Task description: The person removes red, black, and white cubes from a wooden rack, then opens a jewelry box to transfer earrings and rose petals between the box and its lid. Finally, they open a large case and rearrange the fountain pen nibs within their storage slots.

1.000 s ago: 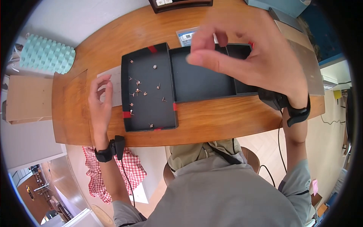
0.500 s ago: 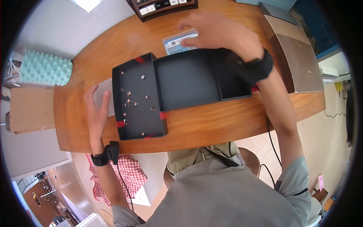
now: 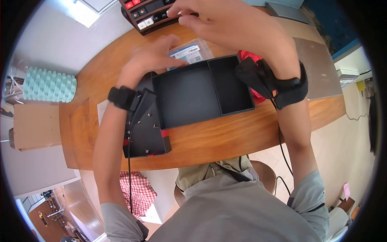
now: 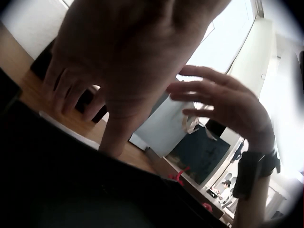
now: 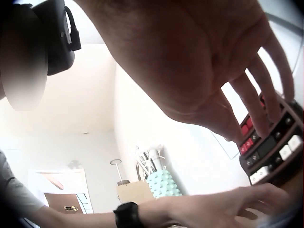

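Observation:
In the head view my left hand (image 3: 151, 56) reaches over the black boxes' back edge, its fingers spread beside a clear plastic packet (image 3: 193, 55). My right hand (image 3: 229, 26) hovers beyond the boxes, near the dark rack (image 3: 151, 26) of red, black and white small boxes; nothing shows in its grasp. The right wrist view has the right fingers in front of that rack (image 5: 263, 159). Several small metal pins, one a pin (image 3: 155, 126), lie in the left black box (image 3: 151, 145), partly hidden by my left wrist. The wider black box (image 3: 185, 97) has a bare bottom.
Red cloth or ribbon (image 3: 258, 94) lies at the black box's right side. Further right is a flat brown box (image 3: 314, 68). A mint textured cylinder (image 3: 50, 84) and a cardboard box (image 3: 38, 126) stand at the left.
My left hand has moved from the left box's side up and right towards the packet. The right hand has moved back and left, near the rack. The view has shifted, showing more of the rack.

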### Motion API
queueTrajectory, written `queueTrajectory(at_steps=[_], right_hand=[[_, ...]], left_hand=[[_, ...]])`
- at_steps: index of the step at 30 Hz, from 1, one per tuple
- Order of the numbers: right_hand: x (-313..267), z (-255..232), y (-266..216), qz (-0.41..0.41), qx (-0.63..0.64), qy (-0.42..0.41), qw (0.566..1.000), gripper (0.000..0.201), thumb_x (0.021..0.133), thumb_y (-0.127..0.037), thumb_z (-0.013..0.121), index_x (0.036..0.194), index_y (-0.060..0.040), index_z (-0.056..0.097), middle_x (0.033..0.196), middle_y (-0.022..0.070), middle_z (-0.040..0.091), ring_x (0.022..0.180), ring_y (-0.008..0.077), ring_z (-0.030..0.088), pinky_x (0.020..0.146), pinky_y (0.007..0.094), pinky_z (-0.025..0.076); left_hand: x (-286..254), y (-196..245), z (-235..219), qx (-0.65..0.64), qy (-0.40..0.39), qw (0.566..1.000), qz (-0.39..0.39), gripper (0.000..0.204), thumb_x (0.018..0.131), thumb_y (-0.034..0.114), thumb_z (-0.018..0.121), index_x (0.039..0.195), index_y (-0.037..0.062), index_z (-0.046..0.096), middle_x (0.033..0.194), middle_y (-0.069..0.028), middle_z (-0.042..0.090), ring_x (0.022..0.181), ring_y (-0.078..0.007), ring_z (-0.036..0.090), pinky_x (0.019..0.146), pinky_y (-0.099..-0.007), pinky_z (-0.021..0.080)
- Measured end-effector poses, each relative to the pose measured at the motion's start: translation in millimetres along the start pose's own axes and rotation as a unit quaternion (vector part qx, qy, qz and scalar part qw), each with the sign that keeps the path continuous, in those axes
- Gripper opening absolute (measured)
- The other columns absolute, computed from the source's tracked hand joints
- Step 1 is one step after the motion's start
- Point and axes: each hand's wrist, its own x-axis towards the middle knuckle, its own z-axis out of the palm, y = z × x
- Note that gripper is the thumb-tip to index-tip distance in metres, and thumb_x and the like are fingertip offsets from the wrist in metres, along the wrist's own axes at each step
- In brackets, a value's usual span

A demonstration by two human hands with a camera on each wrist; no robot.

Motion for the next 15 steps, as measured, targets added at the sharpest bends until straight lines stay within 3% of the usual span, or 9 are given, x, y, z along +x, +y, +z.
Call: queueTrajectory(at_steps=[2,4,6,9,11,12,14,15], right_hand=[[2,-19,-9,0.025,0.005,-0.018,1.000,0.018,0.096,-0.013,0.057,0.102,0.0014,0.066,0.086,0.0248,0.069,0.088,0.0433,0.067,0.075,0.0482,0.053],[-3,-23,-15,0.050,0.010,-0.037,0.998,0.019,0.095,-0.012,0.056,0.103,0.0020,0.067,0.088,0.0256,0.069,0.090,0.0437,0.067,0.077,0.0488,0.053],[-10,-23,-21,0.026,0.001,0.029,0.999,0.022,0.096,-0.013,0.056,0.106,0.0021,0.068,0.092,0.0263,0.070,0.092,0.0440,0.067,0.080,0.0492,0.053],[-12,-25,-22,0.024,-0.011,0.024,0.999,0.024,0.096,-0.013,0.054,0.108,0.0025,0.068,0.094,0.0265,0.071,0.094,0.0442,0.067,0.082,0.0491,0.053],[-8,-27,-17,0.034,0.010,0.004,0.999,0.024,0.097,-0.013,0.054,0.109,0.0026,0.068,0.096,0.0263,0.071,0.095,0.0440,0.068,0.083,0.0489,0.054],[-5,-27,-13,0.045,0.034,-0.016,0.998,0.024,0.097,-0.014,0.054,0.109,0.0026,0.068,0.097,0.0262,0.071,0.095,0.0438,0.068,0.083,0.0487,0.054],[1,-8,5,0.038,0.004,0.002,0.999,0.024,0.097,-0.015,0.056,0.111,0.0024,0.067,0.099,0.0263,0.071,0.096,0.0441,0.068,0.083,0.0485,0.054],[3,1,11,0.031,-0.026,0.021,0.999,0.025,0.097,-0.015,0.058,0.113,0.0022,0.066,0.100,0.0265,0.071,0.096,0.0444,0.068,0.083,0.0483,0.054]], left_hand=[[13,-1,12,0.144,0.051,0.983,0.098,0.073,0.080,0.042,0.086,0.135,0.0038,0.058,0.118,-0.0187,0.071,0.112,-0.0317,0.067,0.095,-0.0395,0.052],[17,-1,20,0.138,0.061,0.985,0.088,0.068,0.080,0.040,0.086,0.131,0.0033,0.060,0.114,-0.0183,0.072,0.107,-0.0332,0.069,0.091,-0.0411,0.053],[16,3,21,0.131,0.071,0.986,0.081,0.063,0.080,0.039,0.086,0.127,0.0029,0.063,0.111,-0.0179,0.073,0.103,-0.0347,0.070,0.088,-0.0426,0.054],[13,7,17,0.119,0.042,0.991,0.052,0.060,0.081,0.037,0.086,0.126,0.0023,0.066,0.107,-0.0171,0.073,0.101,-0.0301,0.070,0.087,-0.0403,0.054],[10,-1,10,-0.001,0.021,0.998,0.057,0.057,0.084,0.037,0.085,0.126,0.0024,0.068,0.108,-0.0123,0.073,0.100,-0.0246,0.070,0.086,-0.0371,0.054],[7,-6,7,-0.001,0.022,0.998,0.058,0.057,0.084,0.037,0.085,0.126,0.0024,0.068,0.108,-0.0123,0.073,0.100,-0.0246,0.070,0.086,-0.0371,0.054],[1,-14,3,-0.171,0.063,0.981,0.068,0.056,0.091,0.037,0.080,0.132,0.0028,0.065,0.110,-0.0081,0.073,0.098,-0.0174,0.070,0.086,-0.0327,0.054],[-4,-15,4,-0.172,0.065,0.981,0.068,0.056,0.091,0.037,0.080,0.132,0.0028,0.065,0.110,-0.0081,0.073,0.098,-0.0174,0.070,0.086,-0.0327,0.054]])
